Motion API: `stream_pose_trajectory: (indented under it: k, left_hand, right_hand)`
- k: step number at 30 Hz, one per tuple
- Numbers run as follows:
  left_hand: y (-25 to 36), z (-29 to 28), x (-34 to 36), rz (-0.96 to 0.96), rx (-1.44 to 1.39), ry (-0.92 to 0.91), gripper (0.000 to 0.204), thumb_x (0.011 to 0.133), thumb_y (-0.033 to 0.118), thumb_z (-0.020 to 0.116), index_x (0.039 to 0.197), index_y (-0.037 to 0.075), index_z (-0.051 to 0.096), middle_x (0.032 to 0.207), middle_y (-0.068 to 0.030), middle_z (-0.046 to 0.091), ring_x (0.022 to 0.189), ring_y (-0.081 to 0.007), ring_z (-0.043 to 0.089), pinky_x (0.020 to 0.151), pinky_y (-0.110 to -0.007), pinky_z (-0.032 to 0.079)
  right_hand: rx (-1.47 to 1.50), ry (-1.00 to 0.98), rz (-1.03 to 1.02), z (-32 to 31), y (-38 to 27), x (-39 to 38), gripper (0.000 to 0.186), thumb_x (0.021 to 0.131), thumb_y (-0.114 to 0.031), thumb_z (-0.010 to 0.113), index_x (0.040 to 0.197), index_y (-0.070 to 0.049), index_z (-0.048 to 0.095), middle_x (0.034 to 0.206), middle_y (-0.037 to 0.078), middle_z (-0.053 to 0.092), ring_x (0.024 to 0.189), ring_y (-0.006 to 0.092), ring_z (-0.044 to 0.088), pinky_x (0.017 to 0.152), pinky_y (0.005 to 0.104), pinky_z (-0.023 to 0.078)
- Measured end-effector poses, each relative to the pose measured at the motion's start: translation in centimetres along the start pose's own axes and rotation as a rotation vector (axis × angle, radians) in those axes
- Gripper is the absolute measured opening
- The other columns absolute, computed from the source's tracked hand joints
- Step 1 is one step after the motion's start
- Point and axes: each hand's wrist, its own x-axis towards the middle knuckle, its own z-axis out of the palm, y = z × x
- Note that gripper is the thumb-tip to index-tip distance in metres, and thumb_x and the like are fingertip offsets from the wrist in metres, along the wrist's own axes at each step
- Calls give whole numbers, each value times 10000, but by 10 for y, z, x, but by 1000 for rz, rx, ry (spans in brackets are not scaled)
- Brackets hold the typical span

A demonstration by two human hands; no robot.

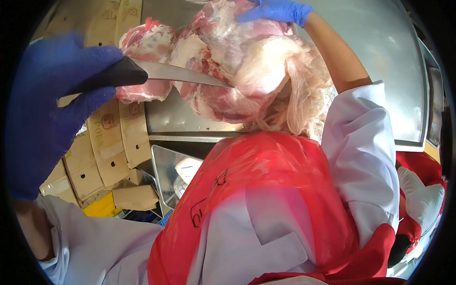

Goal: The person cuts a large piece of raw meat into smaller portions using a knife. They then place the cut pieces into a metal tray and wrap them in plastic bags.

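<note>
My left hand (61,90), in a blue glove, is closed round the black handle of a knife (183,73). The long, curved blade points right, its tip touching a large piece of raw meat (213,52) with pale fat and skin. My right hand (275,12), also blue-gloved, lies on the far right of this piece with its visible fingers stretched out; the top edge cuts part of it off. Beside the large piece, on the left, is a smaller chunk of raw meat (156,40), partly behind the blade. Thin, crumpled clear plastic (304,90) hangs at the large piece's right side.
A metal worktop (375,57) lies under the meat. Cardboard boxes (107,137) stand at the left, with a yellow item (102,204) below them. A grey-rimmed tray (164,175) is below the worktop edge. My red plastic apron (266,161) comes close to that edge.
</note>
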Motion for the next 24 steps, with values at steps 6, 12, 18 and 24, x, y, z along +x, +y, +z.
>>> stream_pose_trajectory:
  k: [6, 12, 18, 24]
  left_hand:
    - [40, -10, -6, 34, 435, -119, 421, 788, 144, 726, 1193, 69, 633, 882, -102, 566, 760, -256, 588, 666, -370, 458]
    - [75, 6, -26, -65, 649, -89, 469, 786, 222, 723, 1235, 131, 623, 869, -77, 570, 708, -219, 583, 621, -350, 470]
    - [105, 32, -34, -177, 793, -101, 474, 794, 243, 714, 1251, 163, 618, 871, -53, 584, 673, -207, 588, 597, -322, 476]
    - [107, 56, -57, -307, 569, -29, 458, 777, 239, 730, 1218, 160, 639, 815, -52, 575, 649, -220, 576, 593, -327, 468]
  right_hand:
    - [22, 42, -8, 17, -8, 19, 820, 790, -395, 746, 1442, -52, 387, 1353, 194, 529, 1236, 268, 506, 1028, 365, 431]
    - [15, 125, 151, 30, -18, 20, 814, 727, -407, 781, 1387, -59, 456, 1280, 182, 582, 1184, 274, 548, 1013, 362, 444]
    - [94, 203, -50, 33, 8, 35, 754, 718, -322, 803, 1333, -16, 492, 1253, 143, 585, 1172, 237, 535, 1015, 342, 436]
    - [198, 203, -75, 43, 0, 36, 840, 704, -245, 827, 1394, 4, 418, 1326, 145, 524, 1228, 228, 484, 1031, 339, 420]
